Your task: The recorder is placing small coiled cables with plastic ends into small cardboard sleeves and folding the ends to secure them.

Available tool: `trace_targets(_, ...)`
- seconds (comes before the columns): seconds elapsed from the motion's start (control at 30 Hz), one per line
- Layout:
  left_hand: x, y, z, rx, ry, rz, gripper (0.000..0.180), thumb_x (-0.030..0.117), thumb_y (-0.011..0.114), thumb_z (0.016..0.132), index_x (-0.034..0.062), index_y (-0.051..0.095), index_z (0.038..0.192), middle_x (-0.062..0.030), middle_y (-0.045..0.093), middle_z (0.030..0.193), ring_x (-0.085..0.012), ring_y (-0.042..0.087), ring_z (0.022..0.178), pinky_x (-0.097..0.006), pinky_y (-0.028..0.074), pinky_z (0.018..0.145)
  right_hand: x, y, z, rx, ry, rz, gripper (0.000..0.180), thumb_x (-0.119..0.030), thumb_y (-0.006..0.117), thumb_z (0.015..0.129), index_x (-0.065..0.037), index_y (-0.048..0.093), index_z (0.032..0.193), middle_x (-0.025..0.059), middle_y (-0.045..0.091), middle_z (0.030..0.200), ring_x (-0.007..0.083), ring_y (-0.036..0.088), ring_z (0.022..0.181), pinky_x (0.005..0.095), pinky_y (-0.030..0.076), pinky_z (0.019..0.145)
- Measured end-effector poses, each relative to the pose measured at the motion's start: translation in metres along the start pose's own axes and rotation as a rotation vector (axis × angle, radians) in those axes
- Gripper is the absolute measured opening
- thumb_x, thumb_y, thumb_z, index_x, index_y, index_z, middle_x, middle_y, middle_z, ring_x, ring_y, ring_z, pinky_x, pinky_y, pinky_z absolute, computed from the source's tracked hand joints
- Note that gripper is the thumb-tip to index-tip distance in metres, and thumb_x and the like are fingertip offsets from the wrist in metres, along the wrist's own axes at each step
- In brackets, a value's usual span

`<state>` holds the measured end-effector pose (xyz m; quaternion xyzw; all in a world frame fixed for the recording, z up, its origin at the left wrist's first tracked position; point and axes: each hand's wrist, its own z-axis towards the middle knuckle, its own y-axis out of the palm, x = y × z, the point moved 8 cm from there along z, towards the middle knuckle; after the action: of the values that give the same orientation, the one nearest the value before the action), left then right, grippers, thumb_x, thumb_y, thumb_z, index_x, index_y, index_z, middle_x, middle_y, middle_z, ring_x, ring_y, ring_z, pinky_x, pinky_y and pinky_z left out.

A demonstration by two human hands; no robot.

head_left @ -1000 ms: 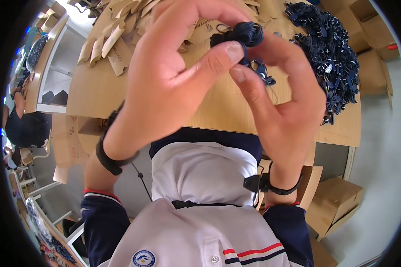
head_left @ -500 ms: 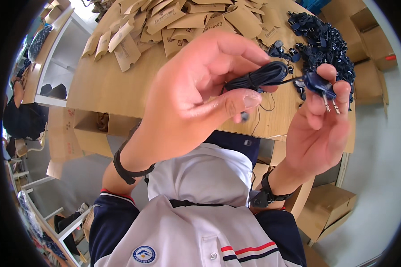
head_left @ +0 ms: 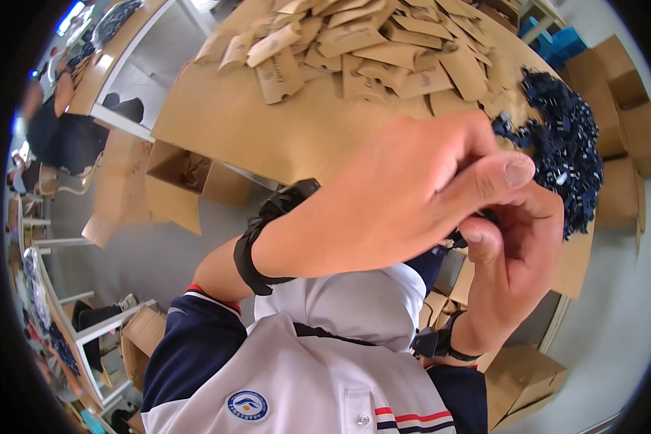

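Observation:
Above the near edge of the table, my left hand (head_left: 412, 195) and my right hand (head_left: 517, 249) are closed together, fingers overlapping. Between them they hold earphones with a coiled dark cable (head_left: 489, 215). Only small dark bits of it show, as my fingers and thumbs cover the rest, its two-pin plug included. Just beyond my right hand lies a big heap of similar dark earphones (head_left: 568, 159). Farther off, past my left hand, brown cardboard pillow boxes (head_left: 354, 40) are piled on the table.
The wooden table (head_left: 253, 137) spans the far side. Open cardboard boxes stand below it on the left (head_left: 173, 192) and at the lower right (head_left: 524, 383). More cartons (head_left: 607, 94) and blue bins (head_left: 557, 47) are at the far right. A person (head_left: 65, 130) sits at the far left.
My hands have come together, the left one moving right across to my right hand. The coil and plug, plainly seen before, are now mostly hidden. The whole view has shifted.

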<state>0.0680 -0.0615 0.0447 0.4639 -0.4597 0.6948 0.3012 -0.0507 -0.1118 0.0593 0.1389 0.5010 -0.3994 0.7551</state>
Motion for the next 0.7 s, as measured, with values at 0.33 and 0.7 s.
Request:
trace_targets(0.33,-0.028,0.003,-0.019,-0.123,0.017,-0.471,0.029,0.024,0.063,0.096,-0.0015,0.056,0.108,-0.0062,0.064,0.099,-0.0089,0.057,0.088,-0.024,0.047,0.077,0.016,-0.004,-0.013,0.064,0.168,-0.013,0.044,0.001,0.07,0.08,0.005,0.059,0.122,0.0049,0.052,0.093,0.0101,0.053,0.079,0.0188,0.047,0.057)
trace_targets(0.7,-0.02,-0.02,-0.027,0.06,0.186,-0.034,0.02,0.022,0.059,0.097,0.0032,0.066,0.101,-0.0037,0.068,0.078,-0.0177,0.059,0.066,-0.03,0.046,0.06,0.018,0.003,0.01,0.005,0.07,-0.206,0.023,-0.015,0.064,0.092,0.002,0.062,0.107,0.0067,0.054,0.098,0.012,0.055,0.077,0.0218,0.047,0.063)
